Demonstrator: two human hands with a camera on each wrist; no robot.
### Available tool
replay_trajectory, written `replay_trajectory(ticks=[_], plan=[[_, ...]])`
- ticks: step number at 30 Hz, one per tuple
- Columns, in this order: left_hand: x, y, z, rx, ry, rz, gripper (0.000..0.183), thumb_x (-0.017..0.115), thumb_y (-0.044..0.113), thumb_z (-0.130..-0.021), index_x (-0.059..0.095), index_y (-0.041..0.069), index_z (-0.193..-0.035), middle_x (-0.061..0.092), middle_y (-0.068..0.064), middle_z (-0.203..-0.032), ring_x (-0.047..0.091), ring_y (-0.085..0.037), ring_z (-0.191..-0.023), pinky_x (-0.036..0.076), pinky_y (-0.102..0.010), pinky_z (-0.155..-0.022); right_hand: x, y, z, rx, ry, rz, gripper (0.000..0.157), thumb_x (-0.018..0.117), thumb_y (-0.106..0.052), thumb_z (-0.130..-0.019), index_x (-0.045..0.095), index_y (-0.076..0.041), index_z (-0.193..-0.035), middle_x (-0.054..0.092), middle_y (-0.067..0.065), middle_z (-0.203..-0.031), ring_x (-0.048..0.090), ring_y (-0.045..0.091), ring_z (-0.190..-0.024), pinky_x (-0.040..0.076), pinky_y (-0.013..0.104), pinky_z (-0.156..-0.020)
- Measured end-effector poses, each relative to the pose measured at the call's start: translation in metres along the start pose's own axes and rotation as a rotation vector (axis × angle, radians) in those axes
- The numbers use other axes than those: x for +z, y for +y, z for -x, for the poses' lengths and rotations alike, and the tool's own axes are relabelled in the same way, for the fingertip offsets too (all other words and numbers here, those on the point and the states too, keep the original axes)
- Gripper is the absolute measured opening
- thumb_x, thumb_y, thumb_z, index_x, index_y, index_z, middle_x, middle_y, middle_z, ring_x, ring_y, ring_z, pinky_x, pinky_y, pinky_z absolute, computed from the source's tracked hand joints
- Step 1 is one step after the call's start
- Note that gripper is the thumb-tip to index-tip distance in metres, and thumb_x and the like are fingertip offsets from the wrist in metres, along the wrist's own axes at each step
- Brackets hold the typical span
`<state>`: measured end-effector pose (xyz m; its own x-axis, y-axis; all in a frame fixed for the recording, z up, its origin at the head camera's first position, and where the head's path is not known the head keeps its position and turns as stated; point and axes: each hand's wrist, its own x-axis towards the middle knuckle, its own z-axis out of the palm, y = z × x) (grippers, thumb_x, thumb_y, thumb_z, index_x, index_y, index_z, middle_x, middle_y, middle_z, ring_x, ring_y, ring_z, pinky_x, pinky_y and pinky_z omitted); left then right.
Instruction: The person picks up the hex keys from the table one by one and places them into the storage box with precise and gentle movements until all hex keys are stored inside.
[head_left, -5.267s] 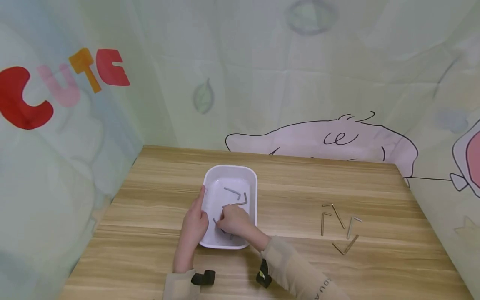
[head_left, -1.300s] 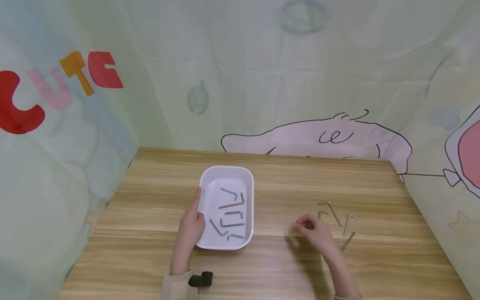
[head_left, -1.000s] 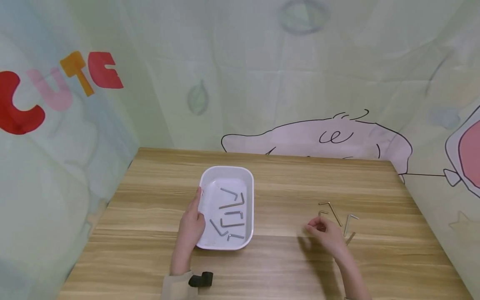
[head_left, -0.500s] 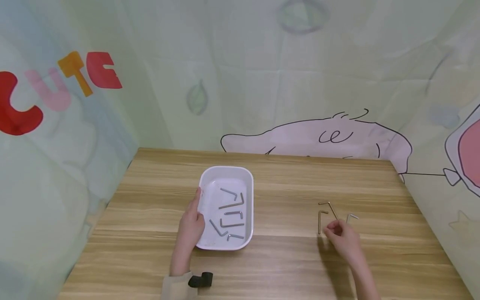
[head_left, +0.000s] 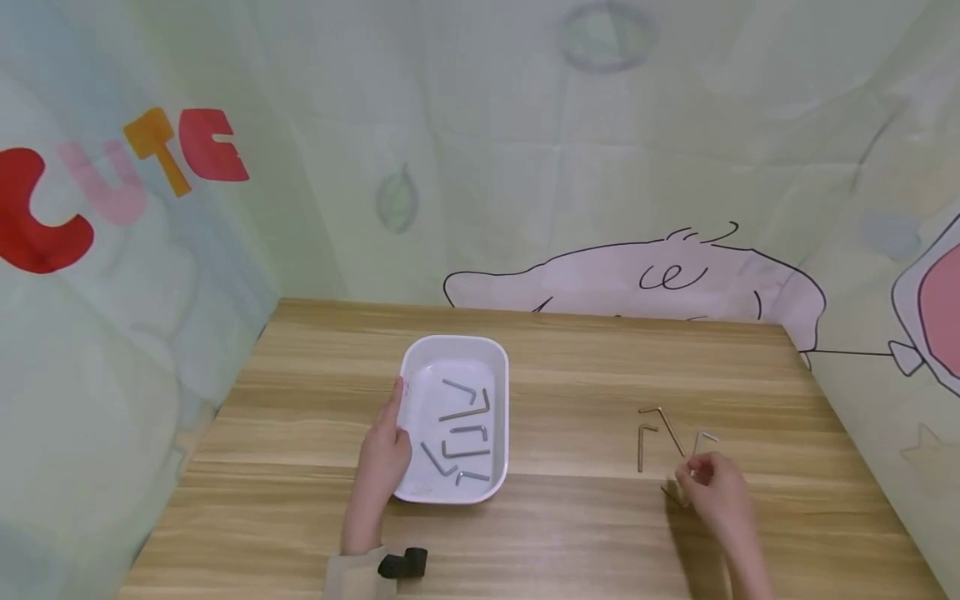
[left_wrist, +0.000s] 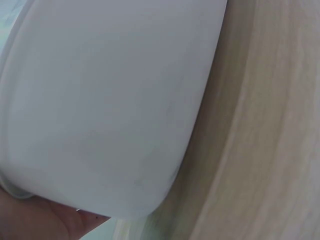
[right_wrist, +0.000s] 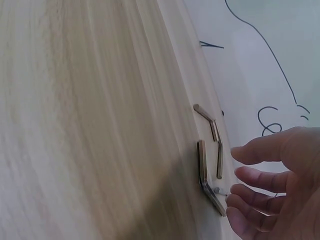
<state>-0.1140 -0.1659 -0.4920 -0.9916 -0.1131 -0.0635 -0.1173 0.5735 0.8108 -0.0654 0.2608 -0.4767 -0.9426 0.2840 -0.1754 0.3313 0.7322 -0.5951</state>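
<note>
My left hand holds the left side of a white plastic tray, one finger stretched along the rim. The left wrist view shows the tray's outer wall close up, with part of that hand below it. Several L-shaped hex keys lie inside, among them a silver hex key. On the right, my right hand hovers over a brass hex key, partly covering it in the head view. Its fingers are loosely bent, thumb apart, with nothing between them. A silver hex key lies just beyond.
Two more brass hex keys lie left of the right hand: a shorter key and a longer key. The wood-grain table ends against a printed curtain at the back and sides.
My right hand was down in the tray; it has since come out and moved right, over the loose hex keys. The left hand stays at the tray's side.
</note>
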Motion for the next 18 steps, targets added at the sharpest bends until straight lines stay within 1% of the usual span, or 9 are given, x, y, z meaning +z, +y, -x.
replay_trajectory(ticks=[2, 3, 5, 8, 11, 13, 15, 18], plan=[[0.0, 0.0, 0.001, 0.005, 0.013, 0.0, 0.067, 0.036, -0.003, -0.093, 0.018, 0.016, -0.155, 0.028, -0.021, -0.156, 0.029, -0.04, -0.143, 0.027, -0.053, -0.117, -0.002, 0.003, 0.0, 0.009, 0.011, 0.014, 0.031, 0.064, -0.016, -0.086, 0.056, 0.007, -0.106, 0.061, 0.023, -0.098, 0.059, 0.031, -0.088, 0.047, 0.036, -0.07], [0.001, 0.0, 0.001, 0.008, 0.029, -0.002, 0.067, 0.037, -0.003, -0.092, 0.02, 0.016, -0.154, 0.03, -0.021, -0.155, 0.031, -0.04, -0.142, 0.029, -0.053, -0.116, -0.003, 0.004, 0.0, 0.011, 0.015, 0.021, 0.032, 0.064, -0.016, -0.086, 0.055, 0.007, -0.106, 0.061, 0.024, -0.098, 0.059, 0.031, -0.087, 0.047, 0.037, -0.07], [0.002, 0.0, 0.002, 0.013, 0.04, 0.0, 0.067, 0.038, -0.003, -0.092, 0.021, 0.016, -0.154, 0.031, -0.021, -0.154, 0.032, -0.04, -0.141, 0.029, -0.054, -0.115, -0.005, 0.007, 0.0, 0.016, 0.014, 0.036, 0.034, 0.064, -0.018, -0.087, 0.054, 0.007, -0.107, 0.062, 0.025, -0.099, 0.059, 0.032, -0.087, 0.047, 0.038, -0.069], [0.002, -0.001, 0.002, 0.012, 0.035, 0.0, 0.067, 0.037, -0.003, -0.092, 0.021, 0.015, -0.154, 0.031, -0.021, -0.155, 0.032, -0.04, -0.141, 0.029, -0.053, -0.116, -0.008, 0.01, 0.001, 0.03, -0.007, 0.051, 0.037, 0.063, -0.02, -0.088, 0.052, 0.008, -0.11, 0.062, 0.028, -0.101, 0.06, 0.033, -0.086, 0.048, 0.042, -0.07], [0.001, -0.002, 0.001, 0.002, 0.002, -0.001, 0.067, 0.036, -0.003, -0.094, 0.017, 0.016, -0.155, 0.027, -0.019, -0.157, 0.028, -0.038, -0.144, 0.026, -0.052, -0.118, -0.009, 0.011, 0.002, 0.048, -0.025, 0.063, 0.041, 0.062, -0.023, -0.088, 0.051, 0.008, -0.112, 0.062, 0.03, -0.104, 0.061, 0.034, -0.087, 0.049, 0.045, -0.071], [0.001, -0.002, 0.001, 0.007, 0.004, -0.004, 0.067, 0.036, -0.003, -0.094, 0.017, 0.016, -0.155, 0.027, -0.02, -0.157, 0.028, -0.038, -0.144, 0.026, -0.052, -0.118, -0.009, 0.012, 0.003, 0.061, -0.033, 0.073, 0.043, 0.062, -0.025, -0.088, 0.05, 0.008, -0.113, 0.062, 0.032, -0.108, 0.062, 0.037, -0.088, 0.049, 0.047, -0.072], [0.001, -0.001, 0.001, 0.011, 0.008, -0.004, 0.067, 0.036, -0.003, -0.094, 0.017, 0.015, -0.155, 0.027, -0.02, -0.157, 0.028, -0.038, -0.144, 0.026, -0.052, -0.118, -0.008, 0.014, 0.003, 0.067, -0.033, 0.088, 0.045, 0.062, -0.027, -0.088, 0.05, 0.009, -0.112, 0.062, 0.032, -0.109, 0.062, 0.039, -0.09, 0.049, 0.048, -0.073], [0.0, 0.0, 0.001, 0.015, 0.013, -0.005, 0.066, 0.036, -0.004, -0.093, 0.018, 0.015, -0.155, 0.027, -0.021, -0.157, 0.028, -0.039, -0.143, 0.027, -0.053, -0.117, -0.007, 0.016, 0.002, 0.08, -0.035, 0.128, 0.043, 0.061, -0.029, -0.088, 0.052, 0.008, -0.107, 0.063, 0.03, -0.103, 0.061, 0.037, -0.087, 0.048, 0.044, -0.07]])
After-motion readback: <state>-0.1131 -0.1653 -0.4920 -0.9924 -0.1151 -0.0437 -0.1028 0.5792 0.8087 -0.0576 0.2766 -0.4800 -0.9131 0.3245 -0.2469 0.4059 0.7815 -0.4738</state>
